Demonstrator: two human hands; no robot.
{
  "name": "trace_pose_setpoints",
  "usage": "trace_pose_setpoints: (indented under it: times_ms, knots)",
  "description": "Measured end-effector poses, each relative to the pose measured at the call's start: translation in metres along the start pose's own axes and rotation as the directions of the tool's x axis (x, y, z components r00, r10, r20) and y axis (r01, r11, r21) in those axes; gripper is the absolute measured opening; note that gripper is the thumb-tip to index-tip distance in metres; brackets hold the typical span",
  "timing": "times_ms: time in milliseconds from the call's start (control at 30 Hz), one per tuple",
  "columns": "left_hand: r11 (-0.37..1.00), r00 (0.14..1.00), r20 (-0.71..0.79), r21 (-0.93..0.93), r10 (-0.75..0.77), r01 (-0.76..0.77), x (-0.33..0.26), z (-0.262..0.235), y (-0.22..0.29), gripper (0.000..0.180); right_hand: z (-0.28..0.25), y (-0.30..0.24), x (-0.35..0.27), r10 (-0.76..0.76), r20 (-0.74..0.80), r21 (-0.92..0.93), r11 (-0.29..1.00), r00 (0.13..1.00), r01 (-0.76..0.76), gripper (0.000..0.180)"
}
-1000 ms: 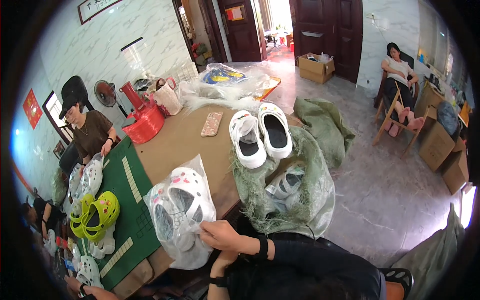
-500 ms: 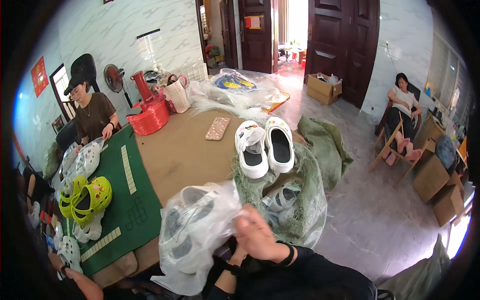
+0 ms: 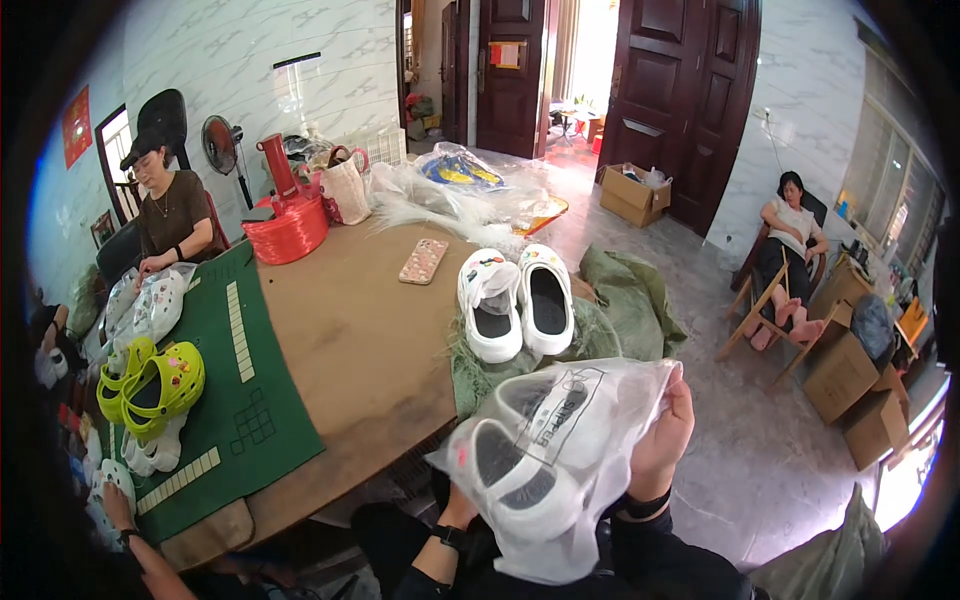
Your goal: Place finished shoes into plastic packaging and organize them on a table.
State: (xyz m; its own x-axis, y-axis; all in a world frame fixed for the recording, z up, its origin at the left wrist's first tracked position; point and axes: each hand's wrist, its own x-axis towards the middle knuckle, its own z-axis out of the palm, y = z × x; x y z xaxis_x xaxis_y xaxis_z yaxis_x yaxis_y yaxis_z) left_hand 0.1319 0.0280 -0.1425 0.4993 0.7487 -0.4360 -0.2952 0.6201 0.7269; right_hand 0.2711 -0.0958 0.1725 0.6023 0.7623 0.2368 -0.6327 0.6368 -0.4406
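Observation:
A clear plastic bag [image 3: 545, 455] holding a pair of white clogs hangs in front of me, off the table's near edge. My right hand [image 3: 662, 435] grips the bag's upper right edge. My left hand [image 3: 462, 505] is mostly hidden under the bag and supports it from below. Beyond the bag, a second pair of white clogs [image 3: 515, 300] stands side by side on the brown table [image 3: 350, 330], at the edge of a green sack [image 3: 610, 310].
A person in a dark shirt [image 3: 170, 215] sits at the far left handling bagged clogs. Yellow-green clogs [image 3: 150, 385] lie on a green mat [image 3: 245, 400]. Red spools [image 3: 290, 225], a phone [image 3: 423, 261] and plastic bags [image 3: 450, 195] are on the table. Another person sits on a chair [image 3: 785, 255]; cardboard boxes [image 3: 850, 380] stand to the right.
The bagged clogs have been lifted off the table's left part and swung right toward me. My right hand moved up to the bag's top edge.

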Motion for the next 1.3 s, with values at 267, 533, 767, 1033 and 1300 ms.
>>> trace_pose_setpoints:
  times_ms: [267, 533, 767, 1033, 1300]
  knots:
    - [0.998, 0.968, 0.248, 0.023, 0.045, -0.053, -0.049, 0.003, 0.004, 0.027, -0.059, 0.023, 0.021, -0.164, -0.032, -0.372, 0.918, 0.986, 0.140, 0.014]
    - [0.991, 0.957, 0.279, -0.126, 0.081, -0.047, -0.072, 0.017, 0.014, 0.038, -0.103, 0.070, 0.026, -0.127, -0.078, -0.353, 0.931, 0.989, 0.092, 0.012]
    - [0.992, 0.949, 0.303, 0.064, 0.085, -0.109, -0.067, 0.014, 0.013, 0.043, -0.136, 0.060, 0.023, -0.020, 0.495, -0.868, 0.011, 0.868, 0.496, 0.027]
    - [0.989, 0.941, 0.330, 0.093, 0.077, -0.113, -0.084, 0.026, 0.029, 0.040, -0.134, 0.066, -0.013, -0.241, 0.577, -0.773, -0.468, 0.780, 0.428, 0.062]
    - [0.945, 0.939, 0.344, 0.313, -0.018, -0.097, -0.077, 0.018, 0.022, 0.028, -0.152, 0.049, -0.003, -0.168, -0.025, -0.998, 0.064, 0.985, -0.014, 0.082]
